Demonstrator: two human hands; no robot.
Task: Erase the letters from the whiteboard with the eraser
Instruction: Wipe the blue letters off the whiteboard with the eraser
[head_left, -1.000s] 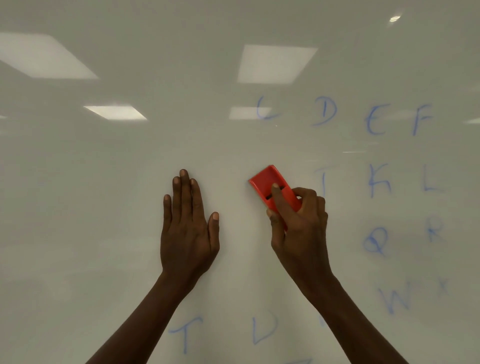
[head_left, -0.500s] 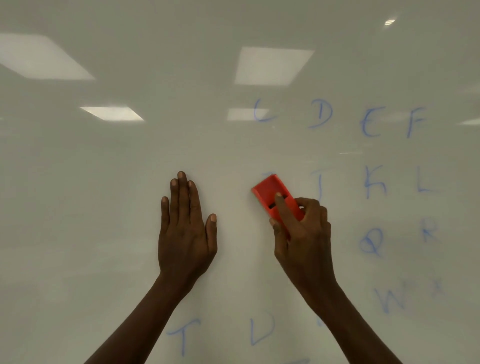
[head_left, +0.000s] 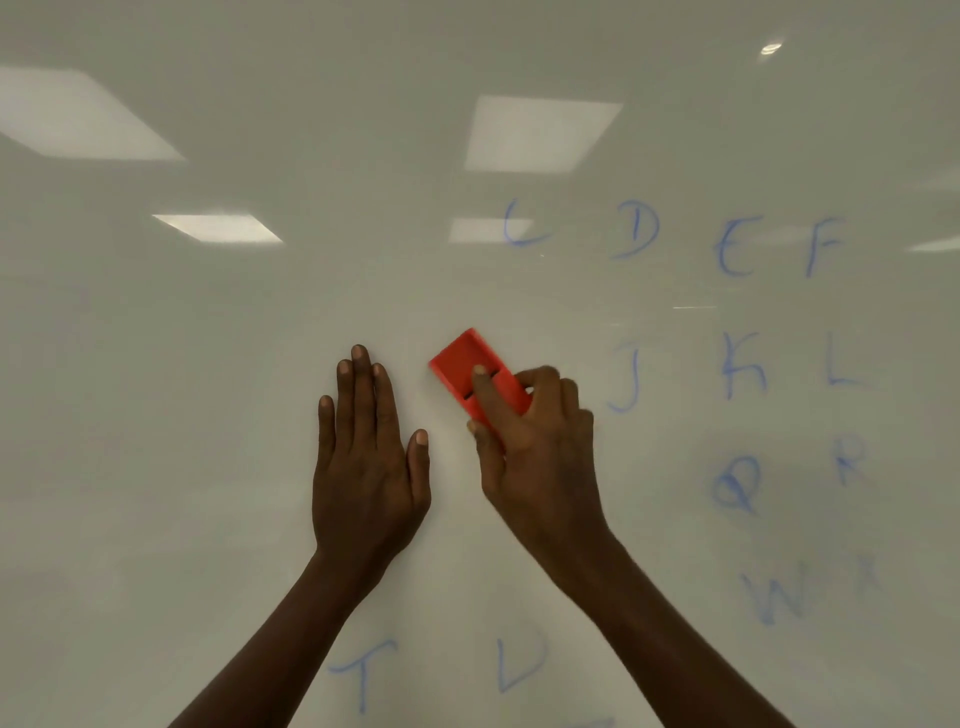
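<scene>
A whiteboard (head_left: 156, 415) fills the view, with several blue letters on its right and lower parts. My right hand (head_left: 535, 457) grips a red eraser (head_left: 465, 364) and holds it against the board, just left of the letter J (head_left: 628, 379). Its index finger lies along the eraser's back. My left hand (head_left: 366, 457) lies flat on the board with straight fingers, a short gap left of the eraser. The letters C (head_left: 522, 226), D (head_left: 636, 228), E (head_left: 732, 247) and F (head_left: 821, 244) stand in a row above. T (head_left: 363, 670) and V (head_left: 519, 662) are below my arms.
More blue letters run down the right side: K (head_left: 743, 364), L (head_left: 839, 364), Q (head_left: 735, 483), R (head_left: 847, 457), W (head_left: 774, 592). Ceiling lights reflect in the board's upper half. The left part of the board carries no writing.
My right hand has slid the eraser leftward, away from the J, which now shows whole. The left hand has stayed flat on the board.
</scene>
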